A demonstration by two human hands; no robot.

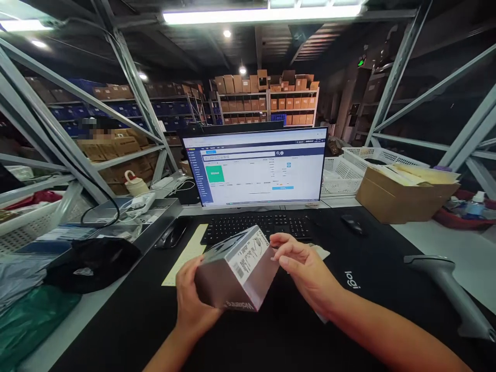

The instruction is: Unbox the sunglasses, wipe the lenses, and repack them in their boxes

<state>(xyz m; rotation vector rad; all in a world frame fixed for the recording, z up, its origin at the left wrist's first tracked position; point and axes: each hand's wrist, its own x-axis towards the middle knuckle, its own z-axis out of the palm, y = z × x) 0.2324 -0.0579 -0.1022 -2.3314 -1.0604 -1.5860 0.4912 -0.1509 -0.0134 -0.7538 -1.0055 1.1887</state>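
My left hand [194, 294] is wrapped round the lower left side of a silvery-brown product box [228, 281], which is tilted above the black desk mat. A white printed label [248, 257] with a barcode and a small drawing faces up on one side of the box. At the box's right edge, my right hand [298, 261] has its thumb and fingers drawn together in a pinch. Something small and pale shows at those fingertips, too small to name. Behind the right hand a pale sheet [321, 252] is partly hidden. Beneath the box's far side lies yellow paper [186, 257].
A keyboard [248, 227] and a lit monitor [256, 170] stand ahead. To the right are a mouse [352, 224], a barcode scanner [445, 284] and a carton of papers [399, 199]. Bagged items [93, 263] crowd the left, beside a black device [172, 232].
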